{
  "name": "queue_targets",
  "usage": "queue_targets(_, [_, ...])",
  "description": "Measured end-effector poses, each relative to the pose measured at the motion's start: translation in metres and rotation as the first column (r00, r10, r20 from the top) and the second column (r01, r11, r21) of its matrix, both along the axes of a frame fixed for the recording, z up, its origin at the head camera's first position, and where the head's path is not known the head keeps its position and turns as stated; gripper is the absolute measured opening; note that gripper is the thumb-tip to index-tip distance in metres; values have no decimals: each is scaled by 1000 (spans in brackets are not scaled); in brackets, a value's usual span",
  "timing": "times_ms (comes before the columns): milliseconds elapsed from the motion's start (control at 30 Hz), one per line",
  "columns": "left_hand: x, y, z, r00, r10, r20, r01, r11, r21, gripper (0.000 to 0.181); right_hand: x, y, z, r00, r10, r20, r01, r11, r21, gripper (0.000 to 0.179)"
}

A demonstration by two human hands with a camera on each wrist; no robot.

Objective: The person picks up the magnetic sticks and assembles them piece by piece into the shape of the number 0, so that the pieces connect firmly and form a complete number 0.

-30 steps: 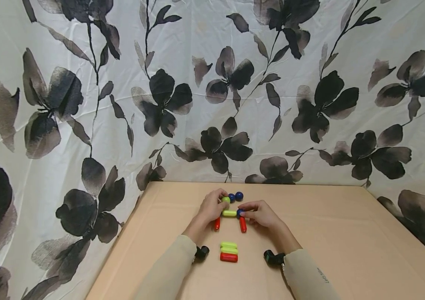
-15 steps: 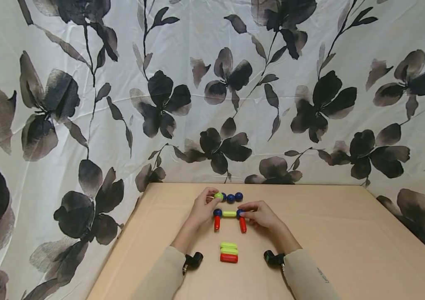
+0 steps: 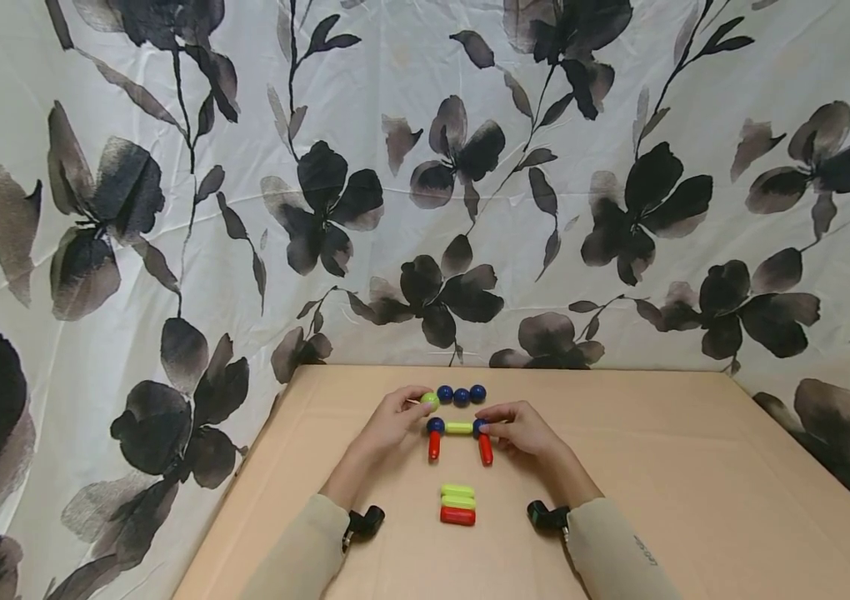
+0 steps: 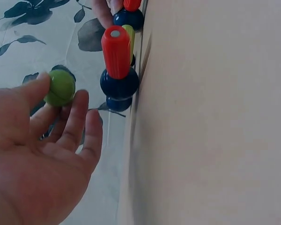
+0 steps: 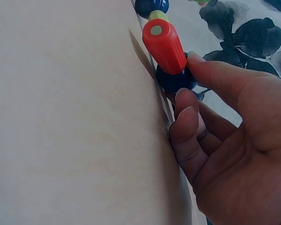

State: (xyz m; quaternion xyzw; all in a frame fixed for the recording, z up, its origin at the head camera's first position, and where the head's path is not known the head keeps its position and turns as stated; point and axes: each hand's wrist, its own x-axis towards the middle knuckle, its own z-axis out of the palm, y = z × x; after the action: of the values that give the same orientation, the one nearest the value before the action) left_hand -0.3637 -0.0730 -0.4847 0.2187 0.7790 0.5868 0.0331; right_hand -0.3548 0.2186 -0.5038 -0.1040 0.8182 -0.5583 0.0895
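My left hand (image 3: pixel 389 427) pinches a green ball (image 4: pixel 62 87) between thumb and fingers, left of a row of blue balls. Below it lies a U-shaped build: a yellow-green rod (image 3: pixel 458 427) joins a left blue ball (image 3: pixel 436 426) and a right blue ball (image 5: pixel 175 82). From these two balls a left red rod (image 3: pixel 434 448) and a right red rod (image 3: pixel 487 451) point toward me. My right hand (image 3: pixel 526 429) pinches the right blue ball with thumb and fingertips, its other fingers curled below in the right wrist view.
Behind the build, three loose blue balls (image 3: pixel 461 397) sit in a row. Nearer me, two yellow-green rods (image 3: pixel 458 497) lie beside a red rod (image 3: pixel 458 516). The tan tabletop (image 3: pixel 657 467) ends against a flowered cloth (image 3: pixel 545 217) at the back.
My left hand has moved left with the green ball, uncovering the left corner of the build and a third loose blue ball. The right hand stays on its blue ball.
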Motion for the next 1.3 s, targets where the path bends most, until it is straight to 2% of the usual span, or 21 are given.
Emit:
queue_targets(167, [0,-8,0,995,-98,29,98,995,-23,34,2,-1,-1,1000,-7,-17,8,1000,15,34])
queue_targets(333, [1,-13,4,983,-176,55,176,984,0,35,1,-1,-1,1000,-8,-12,8,1000,10,34])
queue_targets(500, [2,-16,6,963,-251,100,251,968,21,37,2,-1,0,1000,-6,8,6,1000,6,35])
queue_targets(733, [2,-23,11,930,-353,104,360,931,-59,35,1,-2,0,1000,-1,8,1,1000,-4,35])
queue_targets(1000, [7,-26,17,902,-384,197,410,906,-110,35,1,-1,0,1000,11,2,-11,1000,-13,36])
queue_targets(1300, [13,-18,20,877,-442,187,478,841,-253,30,0,-1,0,1000,2,-13,-2,1000,10,34])
